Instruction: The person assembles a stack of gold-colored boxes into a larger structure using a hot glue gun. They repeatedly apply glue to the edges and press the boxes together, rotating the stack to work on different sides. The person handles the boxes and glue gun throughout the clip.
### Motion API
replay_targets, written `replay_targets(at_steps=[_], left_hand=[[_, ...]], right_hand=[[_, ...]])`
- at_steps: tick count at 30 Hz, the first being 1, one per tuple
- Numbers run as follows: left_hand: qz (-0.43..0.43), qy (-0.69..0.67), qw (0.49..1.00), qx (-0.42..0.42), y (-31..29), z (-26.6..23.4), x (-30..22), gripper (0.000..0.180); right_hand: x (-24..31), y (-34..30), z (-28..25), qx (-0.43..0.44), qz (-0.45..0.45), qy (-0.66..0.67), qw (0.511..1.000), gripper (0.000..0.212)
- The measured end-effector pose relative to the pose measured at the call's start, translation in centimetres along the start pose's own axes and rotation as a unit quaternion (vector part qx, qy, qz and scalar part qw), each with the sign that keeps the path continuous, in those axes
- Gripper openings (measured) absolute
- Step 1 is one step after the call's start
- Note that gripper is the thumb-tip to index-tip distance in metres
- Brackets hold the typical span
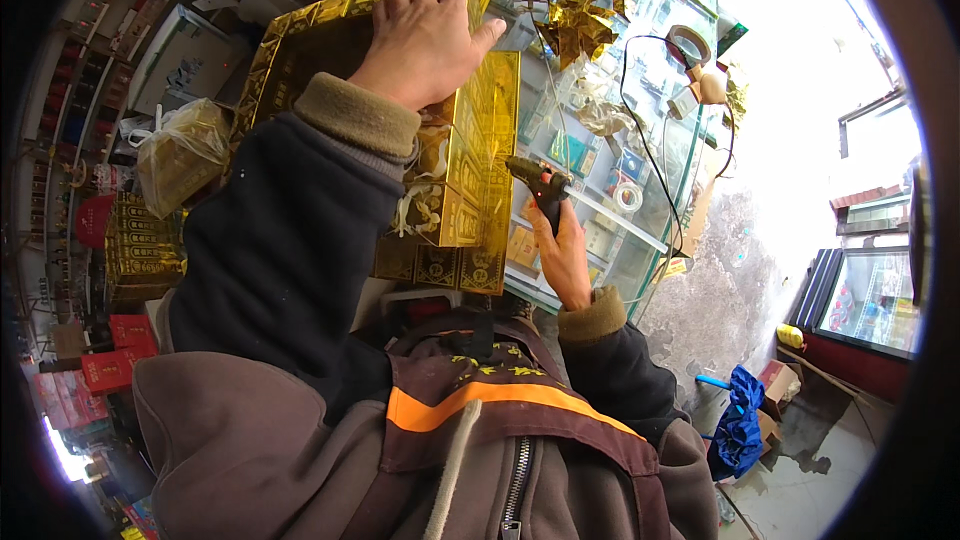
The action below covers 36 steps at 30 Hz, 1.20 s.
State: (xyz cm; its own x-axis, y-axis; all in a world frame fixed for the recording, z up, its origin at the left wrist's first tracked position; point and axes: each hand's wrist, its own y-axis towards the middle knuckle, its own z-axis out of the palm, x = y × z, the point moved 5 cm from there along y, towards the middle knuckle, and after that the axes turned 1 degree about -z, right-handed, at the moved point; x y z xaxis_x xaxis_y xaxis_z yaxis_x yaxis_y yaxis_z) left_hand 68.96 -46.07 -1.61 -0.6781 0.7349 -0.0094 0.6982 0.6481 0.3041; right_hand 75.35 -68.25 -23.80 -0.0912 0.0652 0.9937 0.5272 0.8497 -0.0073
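Two hands work at one glass desk (640,230). The left hand (425,35) lies with fingers spread, pressed flat on top of one large gold foil box (480,140) standing on the desk. The right hand (562,255) is wrapped around one glue gun (538,182), its nozzle just beside the box's side. One tape roll (690,43) lies farther back.

Glass display-case worktop (655,155) bearing a gold foil paper structure (470,155), crumpled gold foil (578,25), a roll of tape (688,43), a smaller tape roll (627,198) and a black cable (640,130).
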Motion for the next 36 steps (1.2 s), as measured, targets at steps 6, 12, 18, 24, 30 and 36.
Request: replay_targets(at_steps=[6,12,18,24,30,36], left_hand=[[0.002,-0.008,1.0,-0.016,0.0,0.1,0.0,0.072],[0.007,-0.012,1.0,-0.019,-0.1,0.2,0.0,0.071],[0.0,-0.01,1.0,-0.011,-0.1,0.1,-0.1,0.071],[0.005,-0.008,1.0,-0.022,-0.2,0.0,-0.2,0.07],[0.0,-0.011,1.0,-0.02,-0.2,0.1,-0.1,0.07],[-0.001,-0.014,1.0,-0.021,-0.2,0.1,-0.2,0.071]], right_hand=[[-0.8,1.8,0.7,0.008,0.05,0.032,0.998,0.029],[-1.5,2.4,1.1,0.012,0.06,0.03,0.998,0.029],[-0.3,1.7,1.7,-0.008,-0.052,-0.051,0.997,0.033],[0.0,3.0,1.3,0.005,-0.026,0.017,1.0,0.03],[-1.3,2.4,1.4,0.05,0.143,0.167,0.974,0.023],[-1.4,1.5,1.3,0.051,0.127,0.163,0.977,0.024]])
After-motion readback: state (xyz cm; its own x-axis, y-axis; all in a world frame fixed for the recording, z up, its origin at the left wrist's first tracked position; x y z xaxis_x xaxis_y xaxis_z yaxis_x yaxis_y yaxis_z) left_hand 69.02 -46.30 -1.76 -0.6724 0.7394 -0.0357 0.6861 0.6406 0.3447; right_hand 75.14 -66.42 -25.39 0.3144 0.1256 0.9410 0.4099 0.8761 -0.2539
